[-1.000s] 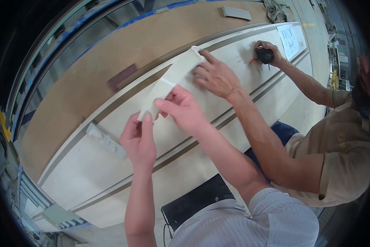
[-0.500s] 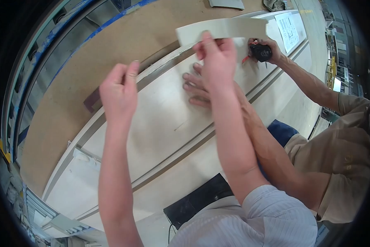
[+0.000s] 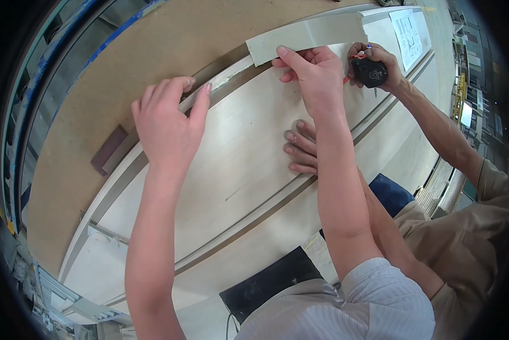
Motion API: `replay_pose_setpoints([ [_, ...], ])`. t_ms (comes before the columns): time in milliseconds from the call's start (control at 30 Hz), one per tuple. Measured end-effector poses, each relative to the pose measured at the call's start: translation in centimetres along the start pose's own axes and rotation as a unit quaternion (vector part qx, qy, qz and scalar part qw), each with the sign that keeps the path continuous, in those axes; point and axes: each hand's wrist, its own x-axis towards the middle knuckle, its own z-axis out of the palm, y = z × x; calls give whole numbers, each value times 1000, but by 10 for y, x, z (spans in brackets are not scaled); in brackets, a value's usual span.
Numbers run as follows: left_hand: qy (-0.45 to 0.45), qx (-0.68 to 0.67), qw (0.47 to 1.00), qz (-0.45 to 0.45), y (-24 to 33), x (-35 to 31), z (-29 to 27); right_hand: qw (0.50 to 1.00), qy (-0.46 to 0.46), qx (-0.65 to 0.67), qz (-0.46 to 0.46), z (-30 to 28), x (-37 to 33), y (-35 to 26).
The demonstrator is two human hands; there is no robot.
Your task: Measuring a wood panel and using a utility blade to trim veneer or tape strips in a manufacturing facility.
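Observation:
A long pale panel [image 3: 240, 144] with a raised, curved-looking rim lies in front of me. My left hand [image 3: 172, 113] is at that rim, thumb on the inner side and fingers on the outer side, spread apart. Just beyond its thumb, the rim carries a rough whitish patch [image 3: 226, 79]. My right hand [image 3: 317, 71] pinches the lower edge of a wide cream-coloured strip [image 3: 308, 37], which lies along the far rim. What the strip is made of I cannot tell. The fingertips behind the strip are partly hidden.
A co-worker at the right holds a black tape measure [image 3: 369, 71]. That person's other hand [image 3: 302, 147] rests flat on the panel beneath my right forearm. A printed sheet [image 3: 407, 37] lies at the far right. A maroon block [image 3: 109, 150] sits on the brown table [image 3: 67, 187].
My left hand has opened from a closed pinch and come onto the rim. My right hand has moved slightly right and still pinches the strip. The co-worker's flat hand appears further right.

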Motion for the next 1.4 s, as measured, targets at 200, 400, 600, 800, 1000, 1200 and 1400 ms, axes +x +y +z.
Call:
replay_pose_setpoints([
  [200, 48, 41, 997, 52, -1, -1, 11, 999, 15, 12, -46, 10, -9, 10],
  [400, 41, 48, 997, 45, -1, -2, 8, 997, 4, -5, -79, 25, -19, 10],
  [600, 64, 40, 995, 65, -4, -3, 10, 996, 10, -21, -89, 23, -19, 14],
  [800, 73, 31, 995, 64, -13, -9, 4, 997, 1, -10, -73, 32, -25, 12],
  [1000, 68, 52, 995, 52, -22, -23, -7, 996, -6, -24, -88, 38, -32, 14],
  [1200, 73, 51, 994, 58, -22, -23, -6, 994, 4, -37, -100, 39, -34, 13],
  [1400, 76, 56, 994, 58, -24, -23, -4, 993, 12, -22, -118, 46, -39, 21],
])
